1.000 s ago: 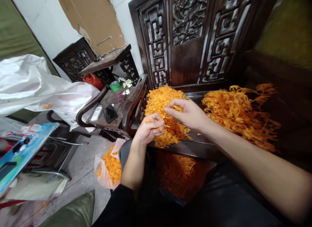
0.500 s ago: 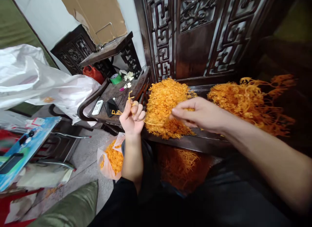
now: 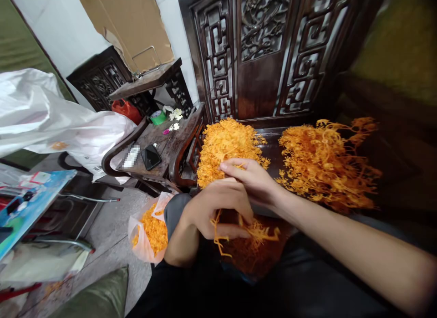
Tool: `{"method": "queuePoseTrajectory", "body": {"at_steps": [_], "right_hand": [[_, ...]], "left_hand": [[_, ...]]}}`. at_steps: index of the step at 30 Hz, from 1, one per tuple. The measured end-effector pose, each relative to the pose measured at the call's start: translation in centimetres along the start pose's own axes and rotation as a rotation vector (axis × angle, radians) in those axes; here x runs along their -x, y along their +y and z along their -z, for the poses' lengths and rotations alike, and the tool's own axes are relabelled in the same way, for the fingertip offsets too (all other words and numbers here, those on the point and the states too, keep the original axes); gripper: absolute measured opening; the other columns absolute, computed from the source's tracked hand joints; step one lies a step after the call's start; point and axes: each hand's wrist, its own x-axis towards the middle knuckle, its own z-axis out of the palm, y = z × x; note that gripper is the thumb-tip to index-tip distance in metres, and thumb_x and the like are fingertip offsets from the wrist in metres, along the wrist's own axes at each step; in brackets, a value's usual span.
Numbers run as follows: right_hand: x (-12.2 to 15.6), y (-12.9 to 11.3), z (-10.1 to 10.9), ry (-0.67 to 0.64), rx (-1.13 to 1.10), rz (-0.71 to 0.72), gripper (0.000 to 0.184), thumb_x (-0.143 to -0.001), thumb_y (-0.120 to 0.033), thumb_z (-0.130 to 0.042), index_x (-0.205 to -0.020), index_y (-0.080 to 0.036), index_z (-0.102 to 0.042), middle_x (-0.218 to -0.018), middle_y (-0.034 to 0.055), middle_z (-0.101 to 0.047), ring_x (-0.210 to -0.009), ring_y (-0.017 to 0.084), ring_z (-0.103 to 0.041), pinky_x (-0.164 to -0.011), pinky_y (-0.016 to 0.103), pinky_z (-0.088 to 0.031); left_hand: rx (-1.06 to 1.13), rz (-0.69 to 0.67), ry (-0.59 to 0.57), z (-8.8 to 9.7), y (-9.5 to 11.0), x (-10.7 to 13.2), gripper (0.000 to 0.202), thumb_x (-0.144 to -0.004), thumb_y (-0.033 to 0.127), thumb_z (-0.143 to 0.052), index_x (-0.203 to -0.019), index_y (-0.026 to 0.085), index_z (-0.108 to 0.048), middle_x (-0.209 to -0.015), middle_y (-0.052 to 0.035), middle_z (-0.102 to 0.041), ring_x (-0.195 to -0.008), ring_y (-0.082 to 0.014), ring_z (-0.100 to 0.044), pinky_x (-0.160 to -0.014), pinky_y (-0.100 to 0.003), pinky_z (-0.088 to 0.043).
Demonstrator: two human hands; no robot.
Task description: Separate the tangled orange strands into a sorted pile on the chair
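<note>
My left hand (image 3: pixel 221 202) is bent over in front of the bench, its fingers curled round a few thin orange branched stems (image 3: pixel 220 243) whose ends hang below it. My right hand (image 3: pixel 251 176) is right beside it, thumb and fingers pinched together at the left hand's knuckles, with a bit of orange showing near the fingertips. Exactly what the right fingertips grip is partly hidden. Behind both hands a dense pile of small orange frilled pieces (image 3: pixel 227 145) lies on the dark wooden bench (image 3: pixel 275 149).
A looser heap of orange branched stems (image 3: pixel 324 165) lies to the right on the bench. More orange stems (image 3: pixel 259 236) are below, between my legs. A pale plastic bag of orange pieces (image 3: pixel 155 229) stands on the floor. The side table (image 3: pixel 146 138) bears a phone (image 3: pixel 150 157) and green tape (image 3: pixel 157 117).
My left hand has moved right and down and turned over, carrying the orange stems. My right hand has shifted a little left and down, so both hands now meet.
</note>
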Motion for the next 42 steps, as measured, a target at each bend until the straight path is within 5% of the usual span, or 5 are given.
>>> {"method": "queuePoseTrajectory", "body": {"at_steps": [5, 9, 19, 27, 42], "right_hand": [[0.3, -0.8, 1.3, 0.083, 0.174, 0.179, 0.044, -0.077, -0.061, -0.080, -0.085, -0.020, -0.067, -0.050, -0.0075, -0.041, -0.044, 0.008, -0.034, -0.045, 0.025, -0.022], [0.3, -0.9, 1.9, 0.071, 0.294, 0.254, 0.038, -0.085, -0.058, -0.075, -0.087, -0.021, -0.070, -0.051, -0.0058, -0.049, -0.045, 0.010, -0.040, -0.048, 0.026, -0.030], [-0.2, -0.4, 1.1, -0.048, 0.737, 0.351, 0.027, -0.091, -0.044, -0.067, -0.097, -0.021, -0.081, -0.103, 0.0042, -0.082, -0.099, 0.027, -0.076, -0.094, 0.040, -0.054], [-1.5, -1.4, 3.3, 0.322, 0.695, 0.413, 0.055, -0.084, -0.057, -0.075, -0.122, -0.018, -0.076, -0.118, 0.0154, -0.077, -0.109, 0.031, -0.073, -0.098, 0.050, -0.055], [-1.6, -1.6, 3.4, 0.085, 0.648, 0.354, 0.035, -0.095, -0.057, -0.058, -0.089, -0.023, -0.059, -0.061, -0.0029, -0.058, -0.054, 0.015, -0.051, -0.057, 0.030, -0.040]], "left_hand": [[-0.260, -0.147, -0.395, 6.6, 0.4, 0.9, 0.036, -0.044, 0.030, -0.101, -0.070, 0.023, -0.077, -0.087, -0.0150, -0.079, -0.106, -0.0416, -0.074, -0.089, -0.054, -0.056], [0.056, -0.246, 0.041, 10.3, -1.1, 0.9, 0.073, -0.015, 0.072, -0.094, -0.055, 0.021, -0.060, -0.056, -0.0052, -0.066, -0.057, -0.0263, -0.069, -0.054, -0.038, -0.055], [0.081, -0.232, 0.668, 3.0, -4.1, -4.2, 0.035, -0.069, 0.038, -0.093, -0.083, 0.013, -0.073, -0.075, -0.0015, -0.073, -0.066, -0.0106, -0.066, -0.067, -0.021, -0.053], [0.438, -0.071, 0.398, 4.2, -3.4, -4.0, 0.043, -0.067, 0.041, -0.094, -0.080, 0.014, -0.063, -0.065, 0.0013, -0.064, -0.050, -0.0090, -0.057, -0.040, -0.018, -0.039], [0.448, -0.058, 0.326, 4.3, -2.1, -3.0, 0.041, -0.062, 0.031, -0.094, -0.077, 0.015, -0.059, -0.066, 0.0034, -0.054, -0.052, -0.0054, -0.045, -0.042, -0.015, -0.030]]}}
